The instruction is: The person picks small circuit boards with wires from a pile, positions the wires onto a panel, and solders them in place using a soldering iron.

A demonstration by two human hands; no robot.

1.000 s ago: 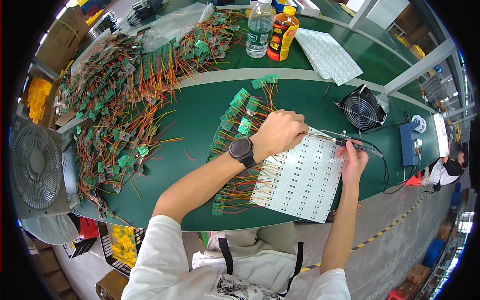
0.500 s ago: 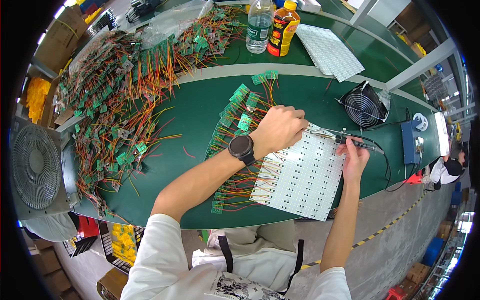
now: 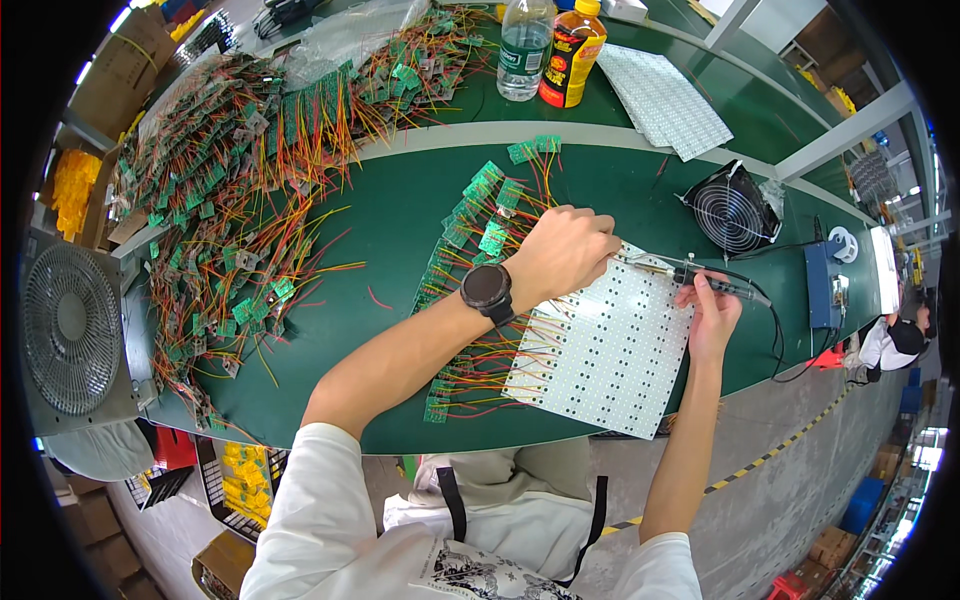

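A white panel (image 3: 610, 350) dotted with rows of dark spots lies on the green bench in front of me. Small green circuit boards (image 3: 437, 275) with red and yellow wires line its left side, wire ends reaching onto the panel. My left hand (image 3: 565, 250), with a black watch at the wrist, is closed in a pinch over the panel's far left corner; what its fingertips hold is hidden. My right hand (image 3: 712, 308) grips a soldering iron (image 3: 690, 275) with a feed tube attached, its tip pointing left at the panel's far edge, near the left fingertips.
A big heap of wired boards (image 3: 220, 150) covers the bench's left. Beyond are a water bottle (image 3: 524, 55), a yellow-capped bottle (image 3: 572, 55) and stacked white panels (image 3: 665, 100). On the right stand a small black fan (image 3: 732, 212) and a blue box (image 3: 823, 285) with cables. A larger fan (image 3: 72, 330) stands far left.
The whole view has shifted very slightly. Both hands, the soldering iron and the panel keep nearly the same places relative to each other.
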